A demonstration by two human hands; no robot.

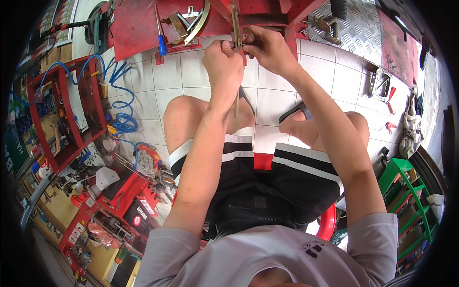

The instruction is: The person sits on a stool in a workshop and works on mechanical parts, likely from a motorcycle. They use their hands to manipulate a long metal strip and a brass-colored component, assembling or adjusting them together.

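My left hand (222, 64) has its fingers curled around a small dark part that is mostly hidden, just left of a narrow upright brass-coloured metal strip (236, 24). My right hand (267, 52) pinches at the same spot from the right, thumb and index finger on small metal pieces too small to make out. The strip meets a red metal frame (294, 12), and a long tan strap or strip (235, 115) hangs below my hands. On the red bench top (131, 26) to the left lie a blue-handled screwdriver (161, 45) and loose metal pieces (180, 26).
A coiled blue hose (126, 124) and a red rack (64, 119) are at left, a cluttered red tool unit (129, 186) lower left. At right are a treadplate (346, 26), clamps (388, 127) on the tiles and a green rack (401, 201). I sit on a red stool (327, 225).
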